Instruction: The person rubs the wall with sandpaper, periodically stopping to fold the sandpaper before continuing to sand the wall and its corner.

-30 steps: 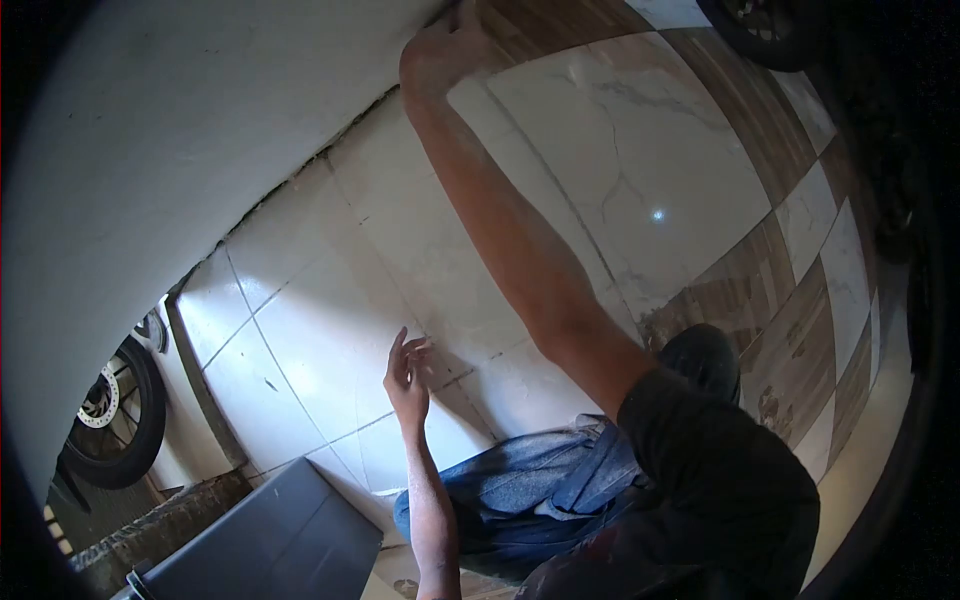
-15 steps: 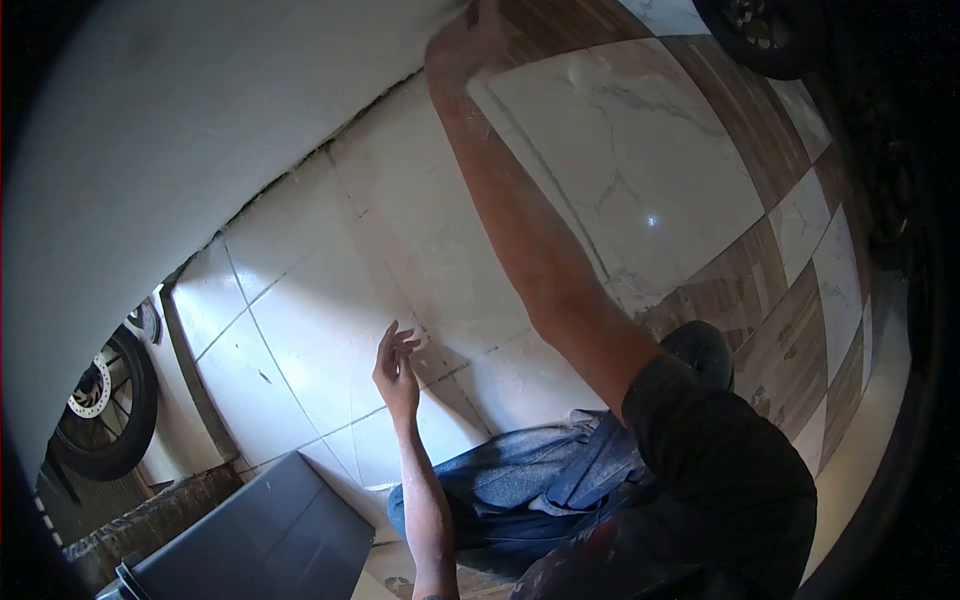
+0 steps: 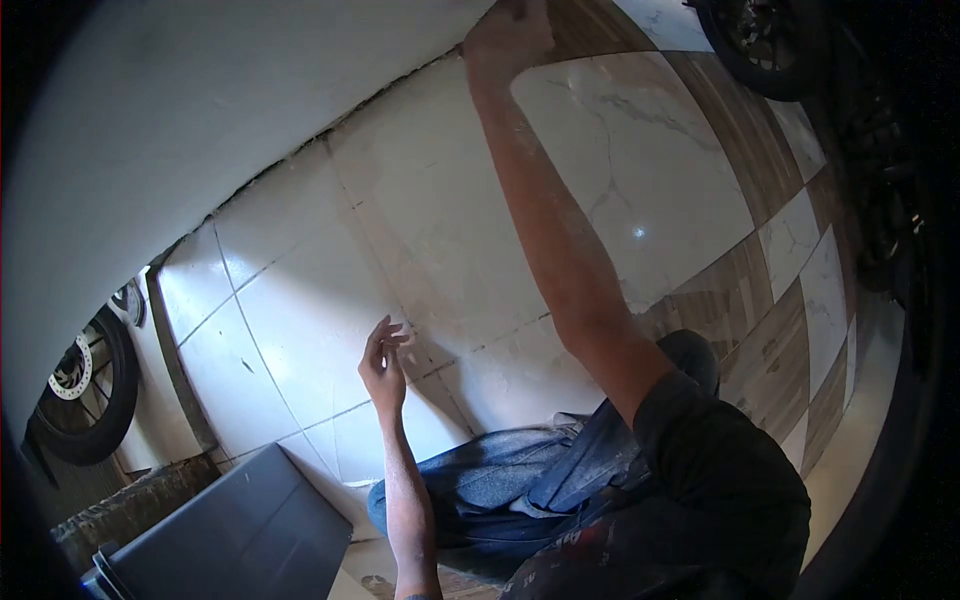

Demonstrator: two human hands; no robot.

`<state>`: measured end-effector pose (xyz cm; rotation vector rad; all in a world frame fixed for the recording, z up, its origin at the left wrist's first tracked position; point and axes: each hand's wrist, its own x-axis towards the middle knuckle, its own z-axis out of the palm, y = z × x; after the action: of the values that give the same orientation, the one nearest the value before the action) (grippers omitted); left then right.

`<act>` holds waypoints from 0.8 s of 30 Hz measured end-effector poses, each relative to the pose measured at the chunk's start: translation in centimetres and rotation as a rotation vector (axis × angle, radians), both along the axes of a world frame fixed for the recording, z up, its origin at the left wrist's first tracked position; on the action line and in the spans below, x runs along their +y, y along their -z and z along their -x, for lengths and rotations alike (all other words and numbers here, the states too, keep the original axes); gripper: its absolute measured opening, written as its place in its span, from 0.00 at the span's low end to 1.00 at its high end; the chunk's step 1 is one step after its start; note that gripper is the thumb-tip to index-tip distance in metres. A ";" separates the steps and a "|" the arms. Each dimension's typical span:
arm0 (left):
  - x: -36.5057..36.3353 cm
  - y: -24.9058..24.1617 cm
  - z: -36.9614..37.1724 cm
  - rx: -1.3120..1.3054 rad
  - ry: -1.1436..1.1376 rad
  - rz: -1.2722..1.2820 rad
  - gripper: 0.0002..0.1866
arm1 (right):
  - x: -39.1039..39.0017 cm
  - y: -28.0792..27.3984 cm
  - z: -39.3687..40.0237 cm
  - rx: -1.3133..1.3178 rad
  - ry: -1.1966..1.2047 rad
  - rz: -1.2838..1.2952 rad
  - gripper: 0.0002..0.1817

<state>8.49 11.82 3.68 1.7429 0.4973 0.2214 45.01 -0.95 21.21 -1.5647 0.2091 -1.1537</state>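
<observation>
Floor tiles [image 3: 400, 230], pale and marble-veined, lie along the foot of the white wall [image 3: 200, 100]; the work I read from this view is the checking or dressing of their joints and of the dark gap where tile meets wall.

Nearest me: a dark grey box [image 3: 230, 535] at lower left, and my denim-clad knee [image 3: 500, 480] folded on the floor.

Just beyond the knee, my left hand [image 3: 383, 362] hovers above the tile joint [image 3: 480, 345]. Its fingers are loosely curled and spread, holding nothing. Whether the fingertips touch the tile I cannot tell.

Farther out, my right arm reaches across the large veined tile [image 3: 640, 170] so that my right hand [image 3: 508, 38] rests at the wall-to-floor seam [image 3: 370, 105]. The fingers look curled against the seam. I cannot tell whether they grip anything.

Step in hand, as I judge it: working the far end of the seam with the right hand while the left waits at the near joint. The next move would call for a slow drag along the seam, keeping the fingers on its line.

Edges and room: the wall closes the left side. A motorcycle wheel [image 3: 80, 390] stands at far left beyond the tiled edge, and another tyre [image 3: 760, 40] at top right. Wood-pattern tiles [image 3: 760, 300] leave open floor to the right.
</observation>
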 end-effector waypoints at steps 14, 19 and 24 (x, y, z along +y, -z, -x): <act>-0.1 0.0 0.1 0.048 -0.016 0.074 0.18 | 2.7 1.5 -3.4 -0.322 -0.074 -0.050 0.20; -0.1 0.1 -0.1 0.029 -0.003 0.064 0.18 | 0.3 -3.3 -0.5 0.345 -0.372 -0.233 0.26; 0.0 -0.3 -0.2 0.021 -0.013 0.065 0.16 | 3.2 1.2 -4.4 -0.040 0.257 0.017 0.10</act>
<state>8.71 11.81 3.96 1.6806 0.5253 0.1946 49.37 2.25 19.97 -1.5594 0.3834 -1.3882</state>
